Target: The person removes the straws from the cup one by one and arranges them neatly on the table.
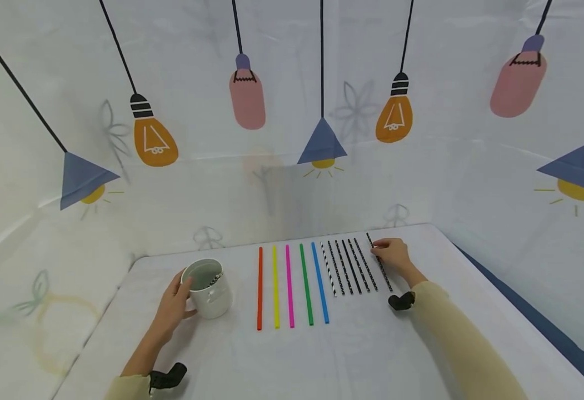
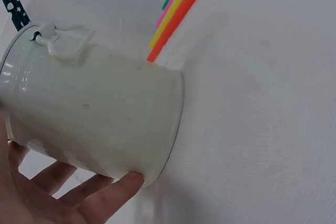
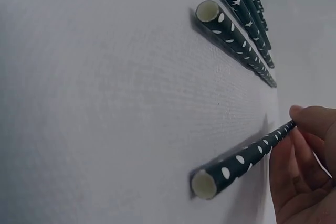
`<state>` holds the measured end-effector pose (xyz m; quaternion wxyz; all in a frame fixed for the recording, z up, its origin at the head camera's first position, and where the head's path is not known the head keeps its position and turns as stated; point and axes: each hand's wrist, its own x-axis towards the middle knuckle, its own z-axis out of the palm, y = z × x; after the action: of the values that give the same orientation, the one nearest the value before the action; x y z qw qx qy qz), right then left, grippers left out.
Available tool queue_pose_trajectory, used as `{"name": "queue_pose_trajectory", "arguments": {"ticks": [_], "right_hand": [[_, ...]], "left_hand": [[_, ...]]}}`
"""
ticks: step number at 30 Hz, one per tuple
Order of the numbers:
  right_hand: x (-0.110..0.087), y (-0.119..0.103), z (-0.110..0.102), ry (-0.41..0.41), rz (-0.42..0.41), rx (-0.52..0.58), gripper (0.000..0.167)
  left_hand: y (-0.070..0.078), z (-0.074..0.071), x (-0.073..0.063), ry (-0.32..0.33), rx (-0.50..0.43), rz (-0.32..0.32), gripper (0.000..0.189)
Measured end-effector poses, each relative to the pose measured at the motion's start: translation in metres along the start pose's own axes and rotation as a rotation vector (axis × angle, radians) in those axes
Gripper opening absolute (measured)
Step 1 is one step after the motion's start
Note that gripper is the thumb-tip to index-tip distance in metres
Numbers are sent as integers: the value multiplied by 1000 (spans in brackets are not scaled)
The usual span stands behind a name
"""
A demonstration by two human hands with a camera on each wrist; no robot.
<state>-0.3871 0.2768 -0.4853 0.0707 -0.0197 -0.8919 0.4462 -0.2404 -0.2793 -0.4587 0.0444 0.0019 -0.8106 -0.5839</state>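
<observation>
On the left of the table my left hand (image 1: 173, 304) holds a small white metal pail (image 1: 215, 303), its fingers along the side. Inside the pail, a black-and-white patterned straw end (image 1: 215, 279) shows; how many straws stand there cannot be told. A little wire handle (image 2: 73, 48) hangs at the pail's rim in the left wrist view. My right hand (image 1: 394, 256) pinches a black paper straw with white dots (image 3: 239, 163) near its far end. The straw's near end lies on or just above the table. Left of it lies another dotted black straw (image 1: 365, 265).
Between the hands lie a red straw (image 1: 259, 289), a yellow straw (image 1: 275, 289), a pink straw (image 1: 289, 289), a green straw (image 1: 306, 286) and a blue straw (image 1: 320, 283). Several black-and-white straws (image 1: 348, 266) continue the row rightward. A lamp-printed curtain (image 1: 281, 189) stands behind the white table (image 1: 292, 366).
</observation>
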Motion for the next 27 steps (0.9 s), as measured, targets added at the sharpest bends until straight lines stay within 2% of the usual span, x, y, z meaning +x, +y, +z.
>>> {"name": "queue_pose_trajectory", "arguments": {"ticks": [3,8,10,13,18,22,27], "right_hand": [[0,1,3,-10,1,-8,34],[0,0,5,-23,20,-23,35],[0,0,5,-24,24,-25,35],[1,-1,4,-29,28,-30,35],[2,-1,6,-41,35,-44,35],[3,-4,9,-31,13,-60,33],[4,-6,12,-13,-4,-78,32]], "left_hand": [[-1,-2,-2,-6,38,-6,69],[-1,-3,-1,-26,74,49,63],[-2,-2,0,-37,39,72,61],[-4,0,1,-73,-73,83,61],[-5,2,0,-104,-203,44,65],[-1,0,2,-85,-190,22,62],[2,-3,2,-58,-113,26,59]]}}
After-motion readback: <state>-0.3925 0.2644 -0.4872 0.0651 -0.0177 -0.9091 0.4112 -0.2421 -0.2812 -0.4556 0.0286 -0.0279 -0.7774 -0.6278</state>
